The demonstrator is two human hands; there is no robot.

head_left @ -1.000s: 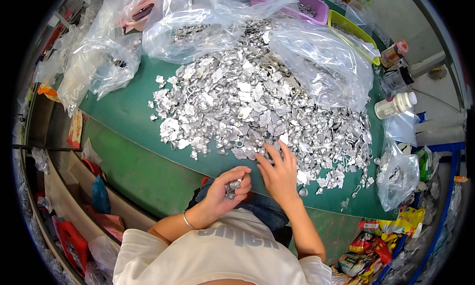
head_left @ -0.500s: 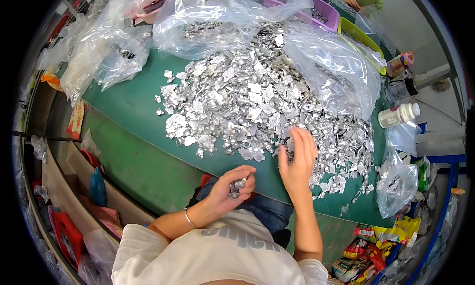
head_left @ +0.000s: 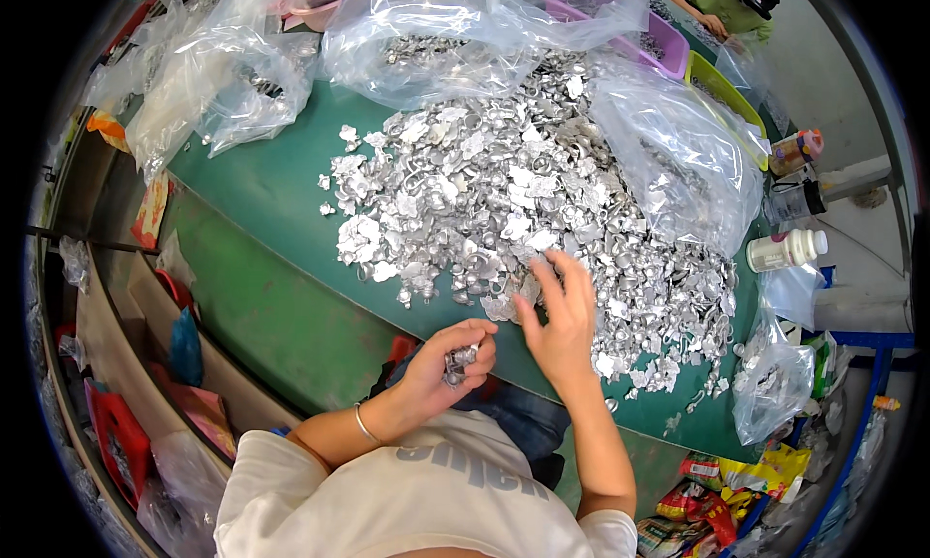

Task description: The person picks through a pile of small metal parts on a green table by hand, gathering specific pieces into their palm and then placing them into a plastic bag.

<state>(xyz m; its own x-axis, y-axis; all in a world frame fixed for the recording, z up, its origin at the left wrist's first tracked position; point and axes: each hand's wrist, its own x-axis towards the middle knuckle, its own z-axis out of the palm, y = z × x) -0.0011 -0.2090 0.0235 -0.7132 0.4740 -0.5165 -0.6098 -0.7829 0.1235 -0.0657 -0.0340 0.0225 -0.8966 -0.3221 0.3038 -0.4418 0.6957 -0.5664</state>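
Small silver metal pieces, many flat and flower-like, some with hook-shaped ends, lie in a wide pile (head_left: 484, 190) on the green table. My left hand (head_left: 449, 359) is curled, palm up, around several silver metal pieces (head_left: 459, 364), just off the table's near edge. To its right, my right hand (head_left: 565, 316) hovers over the pile's near edge, thumb and fingers apart, with nothing visible between them. The fingertips are close to the pieces; whether they touch any I cannot tell.
Clear plastic bags (head_left: 668, 161) lie over the pile's far and right parts. Purple (head_left: 668, 59) and lime-green (head_left: 727, 93) bins stand behind. A white bottle (head_left: 787, 251) is at the right edge. Another person in a green top (head_left: 722, 6) sits at the far right.
My right hand has moved left along the pile's near edge, its fingers spreading slightly. The left hand stays nearly in place with its metal pieces. The whole view has shifted a little.
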